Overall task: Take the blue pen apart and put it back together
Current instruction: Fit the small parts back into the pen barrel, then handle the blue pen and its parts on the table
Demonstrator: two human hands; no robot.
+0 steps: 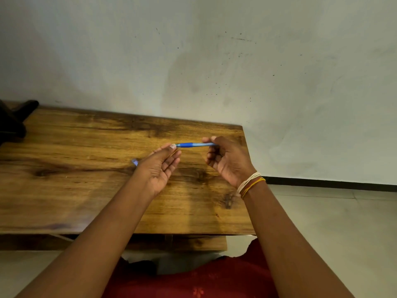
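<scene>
Clutter, far left: a dark object (12, 119) sits at the bench's left rear corner; too dim to identify
Bench: a wooden bench (86, 190) with dark grain streaks and knots stands against a pale, speckled wall (214, 50)
Small blue piece: a blurred pale-blue bit (135, 162) shows just beside the back of the left hand, above the bench top; whether it lies on the wood or is held, I cannot tell
Left hand: the left hand (160, 166) is raised over the middle of the bench, palm turned up and towards the right, fingers loosely spread; its thumb tip and forefinger meet at the pen's left tip, pinching it lightly
Blue pen: the blue pen (194, 144) lies roughly level in the air between the two hands, above the bench and clear of it; the darker sleeve is towards the left end, the clearer barrel towards the right
Right hand: the right hand (227, 160) has its fingers curled in, thumb and fingertips closed around the pen's right end
Wrist: pale and orange-yellow thread bands (250, 183) wrap the right wrist
Lower edge: red patterned cloth (204, 282) fills the space between the forearms
</scene>
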